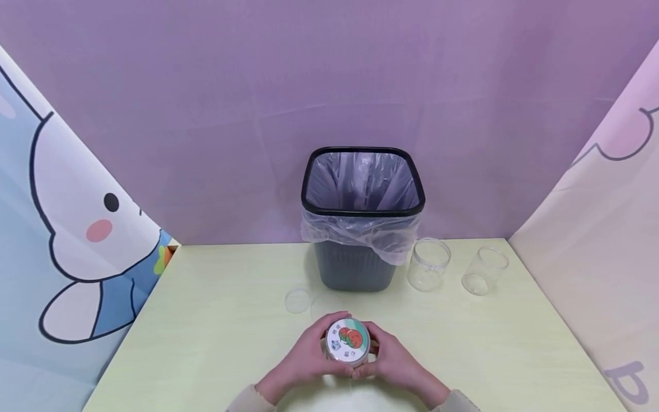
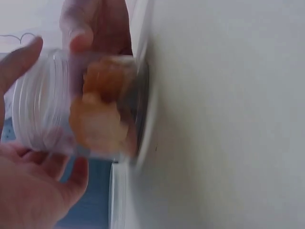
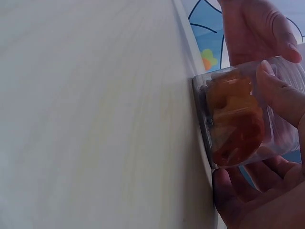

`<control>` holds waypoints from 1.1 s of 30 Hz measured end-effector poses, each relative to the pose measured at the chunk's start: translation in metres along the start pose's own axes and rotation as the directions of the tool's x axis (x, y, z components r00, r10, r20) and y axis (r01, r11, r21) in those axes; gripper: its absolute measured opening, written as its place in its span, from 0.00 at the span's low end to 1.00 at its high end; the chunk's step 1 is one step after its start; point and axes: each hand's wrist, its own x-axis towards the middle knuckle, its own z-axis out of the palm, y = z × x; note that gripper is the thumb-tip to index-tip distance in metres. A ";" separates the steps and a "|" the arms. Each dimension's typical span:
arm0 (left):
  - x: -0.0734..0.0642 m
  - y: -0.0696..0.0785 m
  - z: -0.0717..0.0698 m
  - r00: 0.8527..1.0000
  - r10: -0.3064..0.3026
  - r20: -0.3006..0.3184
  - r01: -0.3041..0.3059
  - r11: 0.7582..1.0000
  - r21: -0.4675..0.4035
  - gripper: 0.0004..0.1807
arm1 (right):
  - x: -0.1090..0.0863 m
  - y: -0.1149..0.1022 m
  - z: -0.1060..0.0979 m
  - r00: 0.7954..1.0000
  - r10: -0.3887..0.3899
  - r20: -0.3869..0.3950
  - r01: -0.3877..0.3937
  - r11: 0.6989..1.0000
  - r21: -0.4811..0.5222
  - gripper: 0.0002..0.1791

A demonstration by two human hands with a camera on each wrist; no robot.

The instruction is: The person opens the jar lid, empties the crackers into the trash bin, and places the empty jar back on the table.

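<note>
A clear round jar (image 2: 95, 109) with orange pieces (image 3: 236, 119) inside stands upright on the table. Its top (image 1: 348, 341) has a round label with red-orange fruit drawn on it. Fingers and thumb of my left hand (image 1: 307, 350) curl round one side of the jar. My right hand (image 1: 390, 357) grips the opposite side, and the two thumbs come close together at the near side. Both hands also show round the jar in the wrist views. The jar's base is dark at the table surface.
Behind the hands stands a grey bin (image 1: 355, 266) with a black rim and a plastic liner. Two clear jars without lids, a wider one (image 1: 429, 266) and a narrower one (image 1: 485, 272), stand right of it. A clear round lid (image 1: 297, 300) lies left of the bin.
</note>
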 end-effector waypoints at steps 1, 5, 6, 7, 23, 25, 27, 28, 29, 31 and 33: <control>-0.001 0.000 0.002 1.000 -0.001 -0.022 0.001 1.000 0.003 0.53 | 0.000 0.000 0.000 1.000 -0.003 -0.001 0.003 1.000 -0.004 0.45; -0.004 0.002 0.010 0.995 -0.010 -0.103 0.011 1.000 0.005 0.54 | 0.001 0.000 0.001 1.000 -0.009 -0.008 0.009 1.000 -0.022 0.46; -0.005 0.003 0.013 0.992 -0.012 -0.126 0.014 1.000 0.015 0.54 | 0.001 0.000 0.001 1.000 -0.010 -0.009 0.009 1.000 -0.024 0.45; -0.006 0.004 0.015 0.989 -0.017 -0.146 0.020 1.000 0.021 0.55 | 0.000 0.000 0.001 1.000 -0.008 -0.009 0.008 1.000 -0.023 0.45; -0.010 0.012 0.027 0.970 -0.063 -0.236 0.069 0.997 0.017 0.55 | -0.001 -0.004 0.000 1.000 0.007 -0.022 -0.007 0.999 -0.032 0.42; -0.010 0.013 0.026 0.970 -0.062 -0.237 0.067 0.998 0.012 0.55 | -0.001 -0.004 0.000 1.000 0.009 -0.021 -0.009 1.000 -0.029 0.42; -0.010 0.013 0.025 0.969 -0.060 -0.240 0.063 0.998 0.004 0.54 | -0.002 -0.003 0.001 1.000 0.009 -0.019 -0.009 1.000 -0.029 0.41; -0.010 0.014 0.025 0.968 -0.058 -0.243 0.060 0.998 0.000 0.54 | -0.002 -0.004 0.001 1.000 0.008 -0.018 -0.009 1.000 -0.028 0.41; -0.010 0.014 0.024 0.967 -0.058 -0.247 0.058 0.998 -0.005 0.53 | -0.002 -0.003 0.001 1.000 0.009 -0.015 -0.009 1.000 -0.022 0.41; -0.009 0.015 0.022 0.966 -0.055 -0.254 0.051 0.998 -0.020 0.52 | -0.002 -0.003 0.001 1.000 0.012 -0.013 -0.012 1.000 -0.021 0.42; -0.009 0.016 0.019 0.963 -0.053 -0.265 0.046 0.998 -0.031 0.51 | -0.002 -0.003 0.001 1.000 0.021 -0.011 -0.021 0.999 -0.024 0.43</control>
